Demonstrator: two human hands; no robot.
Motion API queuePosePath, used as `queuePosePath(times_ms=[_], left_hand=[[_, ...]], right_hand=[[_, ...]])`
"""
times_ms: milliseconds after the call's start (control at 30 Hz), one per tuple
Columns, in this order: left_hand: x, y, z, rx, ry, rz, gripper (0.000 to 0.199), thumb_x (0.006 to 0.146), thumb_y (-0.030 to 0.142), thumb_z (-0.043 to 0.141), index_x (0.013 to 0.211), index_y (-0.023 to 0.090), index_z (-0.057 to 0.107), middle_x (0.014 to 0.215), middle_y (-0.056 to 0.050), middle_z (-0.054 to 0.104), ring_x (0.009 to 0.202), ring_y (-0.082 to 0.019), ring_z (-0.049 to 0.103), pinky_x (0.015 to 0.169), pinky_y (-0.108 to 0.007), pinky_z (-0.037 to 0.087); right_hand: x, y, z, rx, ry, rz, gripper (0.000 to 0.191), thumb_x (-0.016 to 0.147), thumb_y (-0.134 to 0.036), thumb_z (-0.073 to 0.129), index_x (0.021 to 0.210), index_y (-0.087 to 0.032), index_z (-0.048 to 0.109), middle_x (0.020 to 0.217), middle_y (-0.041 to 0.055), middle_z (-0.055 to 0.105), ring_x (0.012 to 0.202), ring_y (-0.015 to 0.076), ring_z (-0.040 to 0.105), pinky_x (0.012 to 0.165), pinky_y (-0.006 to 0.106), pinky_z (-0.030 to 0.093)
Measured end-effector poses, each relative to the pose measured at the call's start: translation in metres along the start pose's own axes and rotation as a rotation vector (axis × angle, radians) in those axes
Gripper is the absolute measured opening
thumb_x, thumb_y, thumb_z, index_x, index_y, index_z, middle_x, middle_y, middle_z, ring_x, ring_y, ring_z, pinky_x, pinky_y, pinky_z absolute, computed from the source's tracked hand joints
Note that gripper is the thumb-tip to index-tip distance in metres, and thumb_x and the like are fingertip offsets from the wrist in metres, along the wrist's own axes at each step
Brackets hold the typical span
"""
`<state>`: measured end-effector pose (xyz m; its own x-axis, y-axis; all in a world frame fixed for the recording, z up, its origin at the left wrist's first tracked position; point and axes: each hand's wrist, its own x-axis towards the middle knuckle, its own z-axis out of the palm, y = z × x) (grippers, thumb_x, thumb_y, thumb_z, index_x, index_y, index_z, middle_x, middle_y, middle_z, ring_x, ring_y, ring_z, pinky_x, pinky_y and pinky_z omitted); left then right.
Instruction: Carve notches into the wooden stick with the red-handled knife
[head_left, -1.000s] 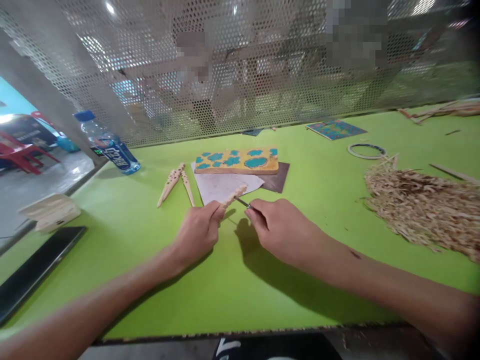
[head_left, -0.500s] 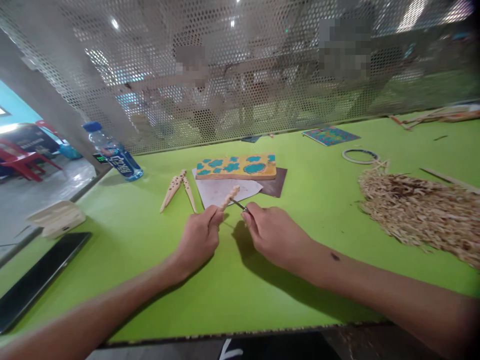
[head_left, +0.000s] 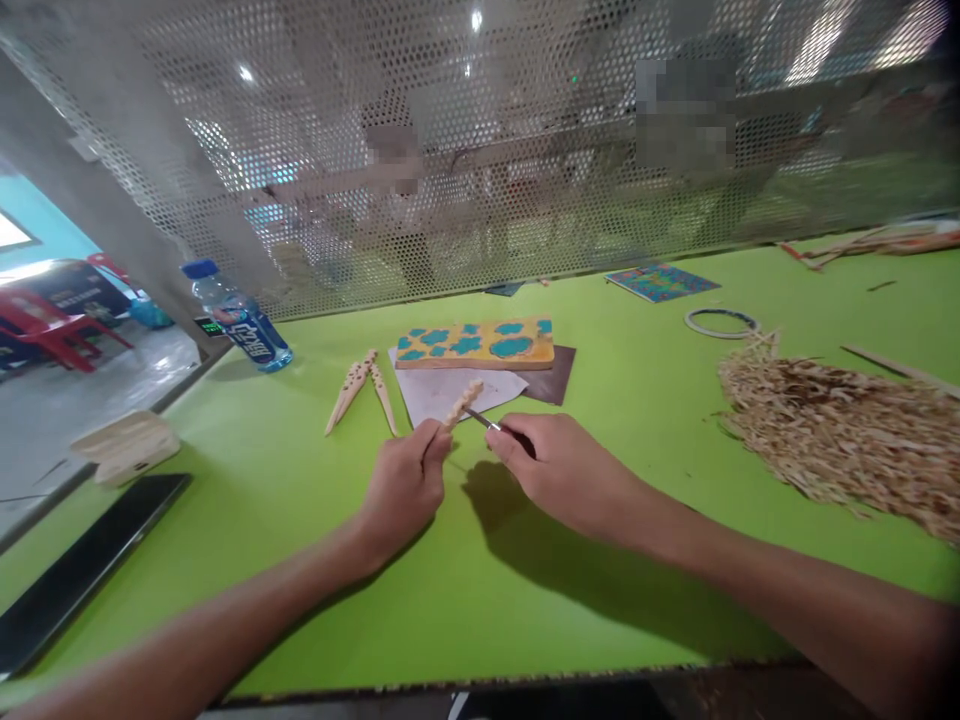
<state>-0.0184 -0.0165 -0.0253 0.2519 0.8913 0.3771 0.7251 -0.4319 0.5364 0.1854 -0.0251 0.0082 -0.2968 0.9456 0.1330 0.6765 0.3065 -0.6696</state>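
Observation:
Closed around the lower end of a pale carved wooden stick (head_left: 466, 400) is my left hand (head_left: 405, 482). The stick slants up and to the right, and its exposed tip is knobbly. My right hand (head_left: 562, 465) grips a small carving knife (head_left: 481, 418), its thin metal end meeting the stick's right side. The handle is mostly hidden in my fingers. Beyond the hands, white paper (head_left: 431, 393) and a dark sheet (head_left: 553, 385) lie partly beneath a yellow board with teal patches (head_left: 474, 345). Carved, pointed wooden pieces (head_left: 360, 392) rest to the left.
On the right spreads a pile of wood shavings (head_left: 840, 430), with a ring (head_left: 721, 321) and a patterned card (head_left: 660, 281) behind it. A water bottle (head_left: 244, 320), an open pale case (head_left: 127, 447) and a black tablet-like slab (head_left: 90, 570) stand left. Perforated mesh (head_left: 465, 230) borders the back.
The view has tilted slightly, so the table sits a little lower. My right hand has turned, with its fingers lifted somewhat around the knife. The knife still touches the stick.

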Motion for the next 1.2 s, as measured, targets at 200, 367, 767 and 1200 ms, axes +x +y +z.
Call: queuePosePath(times_ms=[200, 367, 767, 1200], left_hand=[[-0.003, 0.001, 0.000, 0.035, -0.025, 0.011, 0.030, 0.101, 0.028, 0.042, 0.072, 0.020, 0.047, 0.057, 0.005, 0.042, 0.050, -0.010, 0.039, 0.055, -0.024, 0.026], [0.001, 0.004, -0.001, 0.009, -0.061, -0.047, 0.034, 0.101, 0.031, 0.043, 0.069, 0.020, 0.046, 0.055, 0.004, 0.043, 0.050, -0.011, 0.038, 0.054, -0.025, 0.026], [0.027, -0.010, -0.033, 0.092, -0.425, -0.130, 0.044, 0.098, 0.043, 0.045, 0.072, 0.014, 0.067, 0.056, 0.003, 0.044, 0.053, -0.010, 0.036, 0.053, -0.026, 0.024], [0.039, -0.007, -0.084, -0.509, -0.701, -0.306, 0.034, 0.081, 0.023, 0.077, 0.115, 0.018, 0.077, 0.097, -0.008, 0.081, 0.076, -0.017, 0.075, 0.070, -0.025, 0.060]], right_hand=[[-0.004, -0.003, 0.010, -0.367, -0.017, -0.036, 0.026, 0.103, -0.022, 0.041, 0.091, -0.015, 0.063, 0.074, 0.0080, 0.068, 0.057, 0.0169, 0.056, 0.052, 0.031, 0.023], [-0.013, -0.010, 0.014, -0.779, 0.026, -0.102, 0.026, 0.097, -0.005, 0.039, 0.106, -0.011, 0.063, 0.083, 0.0123, 0.069, 0.061, 0.0235, 0.068, 0.048, 0.032, 0.020], [0.004, 0.009, -0.009, -0.490, 0.038, -0.042, 0.032, 0.103, -0.030, 0.044, 0.126, -0.014, 0.059, 0.086, 0.0120, 0.077, 0.068, 0.0272, 0.069, 0.054, 0.033, 0.026], [0.013, 0.020, -0.003, -0.207, -0.124, -0.118, 0.020, 0.094, -0.031, 0.060, 0.078, -0.018, 0.063, 0.070, 0.0021, 0.065, 0.059, 0.0139, 0.048, 0.056, 0.027, 0.029]])
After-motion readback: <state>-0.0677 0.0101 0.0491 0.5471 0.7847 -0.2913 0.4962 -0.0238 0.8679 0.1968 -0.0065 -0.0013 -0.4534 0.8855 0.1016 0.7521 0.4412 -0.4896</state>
